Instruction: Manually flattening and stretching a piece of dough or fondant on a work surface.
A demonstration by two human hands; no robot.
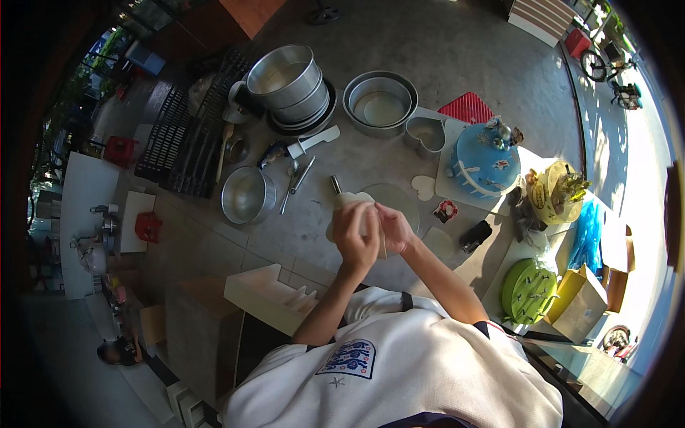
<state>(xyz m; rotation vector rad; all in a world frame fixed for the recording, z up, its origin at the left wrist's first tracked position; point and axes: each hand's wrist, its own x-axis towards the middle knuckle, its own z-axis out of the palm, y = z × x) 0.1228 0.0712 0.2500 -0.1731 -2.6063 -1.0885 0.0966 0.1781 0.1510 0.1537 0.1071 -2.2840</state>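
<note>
In front of my chest, my left hand (357, 230) grips a pale flat lobed piece (350, 199), which shows above and beside the fingers. My right hand (396, 229) pinches the right side of the same piece. My fingers cover much of it, so its full outline is hidden. Beneath my hands a round pale disc (401, 203) lies on the grey table. A metal tube-like handle (335, 184) sticks out just beyond the piece. To the right are a small white heart-shaped piece (423, 188) and a red-and-white decorated tag (445, 211).
Round metal cake tins (281, 69) are stacked at the back left, with nested tins (380, 101) and a heart-shaped tin (425, 136) beside them. A lone tin (248, 195) stands left. Decorated blue (486, 158), yellow (554, 195) and green (529, 291) cakes or cake models line the right.
</note>
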